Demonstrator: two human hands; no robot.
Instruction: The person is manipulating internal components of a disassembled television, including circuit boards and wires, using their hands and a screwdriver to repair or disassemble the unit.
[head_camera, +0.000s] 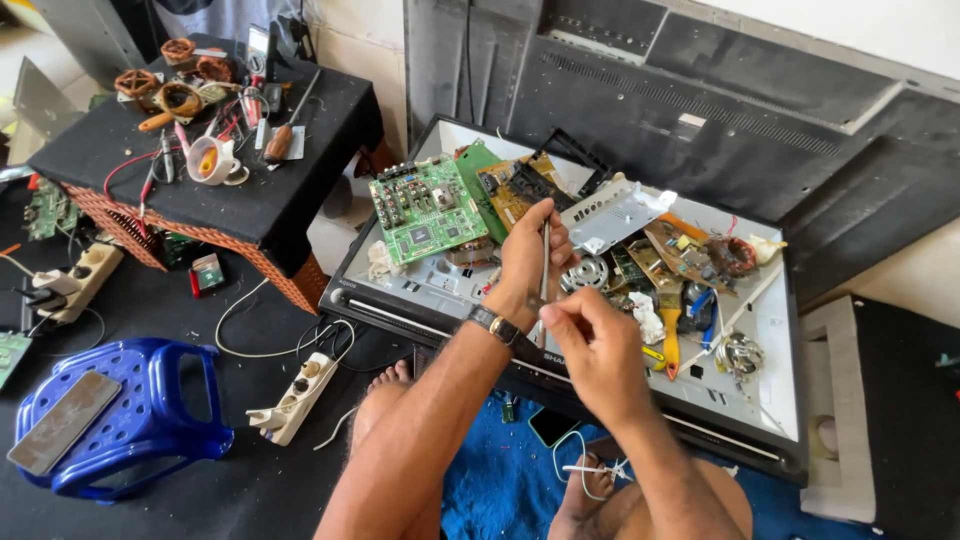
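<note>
Over the near edge of the opened television panel (770, 330), the left hand (528, 262) closes around a thin metal rod (545, 270), held upright. The right hand (598, 345) pinches its lower end. Work looks midway: boards like the green circuit board (428, 208) lie loose, unassembled.

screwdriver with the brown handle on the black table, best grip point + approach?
Probably the brown handle of the screwdriver, taken from above. It lies flat on the black table, thick handle toward the near edge, thin shaft running up and away. The white cup crowds its left side, so close across the handle from the right.
</note>
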